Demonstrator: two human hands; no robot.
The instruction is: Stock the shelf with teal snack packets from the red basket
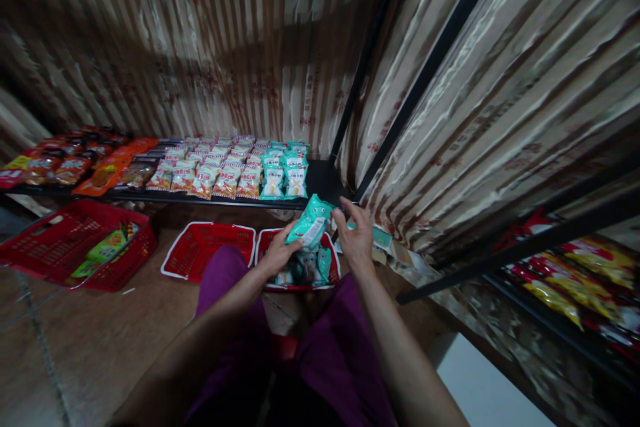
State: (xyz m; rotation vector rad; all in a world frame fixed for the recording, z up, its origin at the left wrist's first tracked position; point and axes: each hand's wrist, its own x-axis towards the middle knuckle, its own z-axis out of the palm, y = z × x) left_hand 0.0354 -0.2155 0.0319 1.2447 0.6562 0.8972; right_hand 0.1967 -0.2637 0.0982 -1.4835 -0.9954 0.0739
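Note:
My left hand [285, 250] is closed on a teal snack bag [311, 223], held tilted with its printed back panel showing. To the right of the bag my right hand [356, 233] has its fingers apart, and nothing shows in it. Under both hands stands a red basket with a white rim [300, 288], holding several more teal bags [324, 265]. On the black shelf [323, 180] in front, matching teal bags [285, 173] lie in rows at the right end of the stock.
Left of the teal rows are white-and-orange snack bags [205, 173] and orange packs [111, 167]. Two red baskets, one nearer [193, 260] and one at far left [117, 273], stand on the floor. A black post [430, 73] slants on the right, before yellow-and-red bags [570, 273].

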